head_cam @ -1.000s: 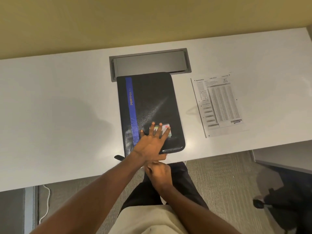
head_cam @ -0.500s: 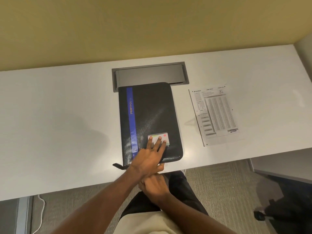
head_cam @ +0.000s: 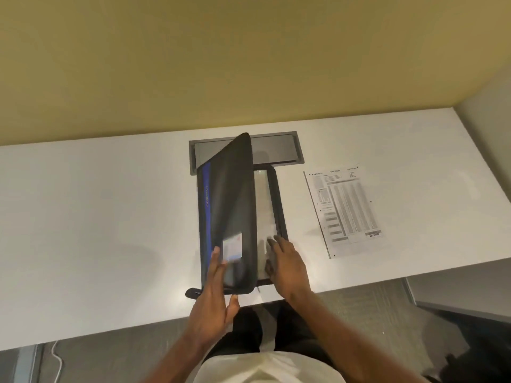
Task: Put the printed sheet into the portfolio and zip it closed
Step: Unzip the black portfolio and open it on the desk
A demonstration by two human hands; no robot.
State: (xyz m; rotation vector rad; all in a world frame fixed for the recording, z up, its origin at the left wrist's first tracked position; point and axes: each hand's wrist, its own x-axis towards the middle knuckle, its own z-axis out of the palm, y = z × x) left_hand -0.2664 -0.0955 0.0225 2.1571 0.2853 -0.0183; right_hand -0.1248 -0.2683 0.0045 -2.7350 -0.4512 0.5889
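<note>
A black portfolio (head_cam: 235, 194) with a blue stripe lies on the white desk (head_cam: 96, 217), unzipped, its front cover raised and swung partly to the left. My left hand (head_cam: 214, 299) grips the cover's near edge, fingers on the outside, thumb underneath. My right hand (head_cam: 287, 266) rests flat with fingers apart on the exposed inner right panel (head_cam: 265, 205), which shows pale contents. The printed sheet (head_cam: 345, 211) lies flat on the desk to the right of the portfolio, apart from both hands.
A grey recessed cable tray (head_cam: 276, 150) sits in the desk behind the portfolio. A yellow wall rises at the back. A zipper tab (head_cam: 193, 293) sticks out at the portfolio's near left corner. A dark chair (head_cam: 470, 341) stands at lower right below the desk edge.
The portfolio was closed flat with my left hand on top. Now its cover is lifted and tilted leftwards, and my right hand has come up from below the desk edge onto the inside.
</note>
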